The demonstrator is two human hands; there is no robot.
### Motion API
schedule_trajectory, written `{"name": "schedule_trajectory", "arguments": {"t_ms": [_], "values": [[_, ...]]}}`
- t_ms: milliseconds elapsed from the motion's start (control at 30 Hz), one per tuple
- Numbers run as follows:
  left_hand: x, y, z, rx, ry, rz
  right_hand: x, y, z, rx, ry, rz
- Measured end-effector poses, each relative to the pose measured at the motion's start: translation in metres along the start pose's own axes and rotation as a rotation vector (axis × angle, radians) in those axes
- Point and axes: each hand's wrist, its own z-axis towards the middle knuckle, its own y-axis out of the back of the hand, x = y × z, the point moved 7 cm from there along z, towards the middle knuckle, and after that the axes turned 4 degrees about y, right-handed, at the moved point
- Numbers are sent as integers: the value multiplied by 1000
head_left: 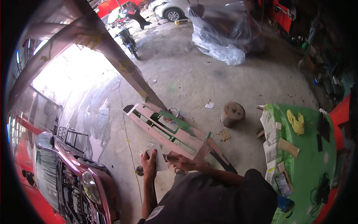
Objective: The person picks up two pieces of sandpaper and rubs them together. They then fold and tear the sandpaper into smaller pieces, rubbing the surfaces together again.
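My left hand is raised near the middle bottom of the view, its fingers round a thin, flat, greyish piece. Just to the right, my right hand is closed on something dark that I cannot make out, beside the flat piece's right edge. Beyond both hands lies a long pink and green panel with rectangular openings, slanting from upper left to lower right. A dark strip runs along its lower right end.
A red car with exposed engine parts stands at left. At right is a green panel bearing paper, a yellow glove and tools. A round stump, a slanting post and a plastic-covered object stand beyond; a cable crosses the floor.
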Motion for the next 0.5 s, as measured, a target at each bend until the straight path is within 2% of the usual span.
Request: {"name": "schedule_trajectory", "arguments": {"t_ms": [67, 133, 200, 233, 300, 333, 367, 433, 500], "values": [[-11, -5, -16, 41, 20, -32, -28, 11, 4, -3, -25, -60], [-25, -11, -34, 130, -85, 312, 2, 26, 1, -235, 181, -41], [-23, -6, -41, 78, -120, 324, 25, 41, -3, -271, 138, 97], [-15, 0, -36, 43, 30, 26, 6, 47, 5, -180, 101, 63], [-26, 14, -22, -71, -68, 7, 5, 41, 14, -178, 187, -12], [-43, 9, -27, -43, -42, -84, 15, 31, 12, -152, 179, -11], [-46, 6, -24, -36, -52, -79, 26, 18, 7, -123, 169, -13], [-48, 1, -21, -25, -77, -72, -2, 5, 17, 13, 3, -51], [-46, -7, -28, 53, -144, 138, 11, 11, 20, -116, 127, -22]]}}
